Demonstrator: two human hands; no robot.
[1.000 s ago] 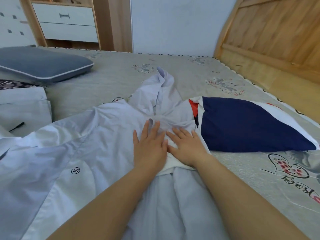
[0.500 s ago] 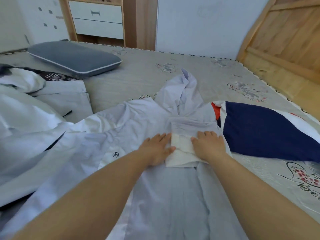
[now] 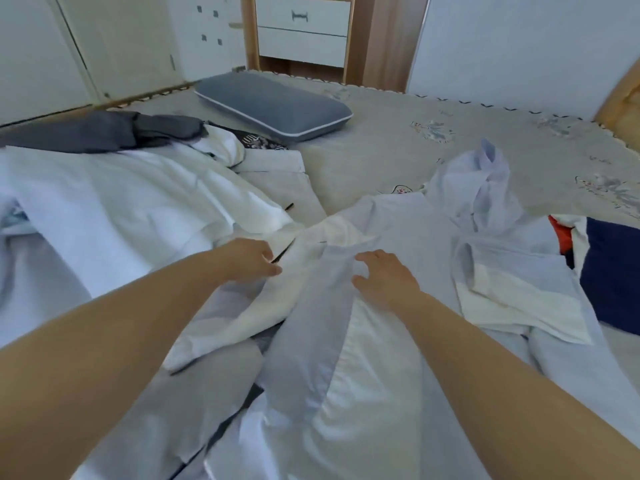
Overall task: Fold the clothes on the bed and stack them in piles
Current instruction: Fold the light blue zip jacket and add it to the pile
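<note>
A pale blue and white shirt (image 3: 346, 393) lies spread across the bed (image 3: 381, 154) in front of me. Its collar end (image 3: 512, 282) is folded over at the right, with the collar standing up behind it. My left hand (image 3: 249, 258) has curled fingers at the edge of a white flap of the shirt and seems to pinch it. My right hand (image 3: 384, 275) rests on the pale blue sleeve with its fingers loosely spread. A folded navy, white and red garment (image 3: 609, 271) lies at the far right.
A heap of white clothes (image 3: 121, 202) covers the left of the bed, with a dark grey garment (image 3: 104, 131) behind it. A grey pillow (image 3: 273, 105) lies at the back. A drawer unit (image 3: 301, 29) stands beyond the bed, and the wooden headboard (image 3: 623, 98) at right.
Both hands left the folded collar end and moved left onto the sleeve area. My view turned left, showing the heap of white clothes.
</note>
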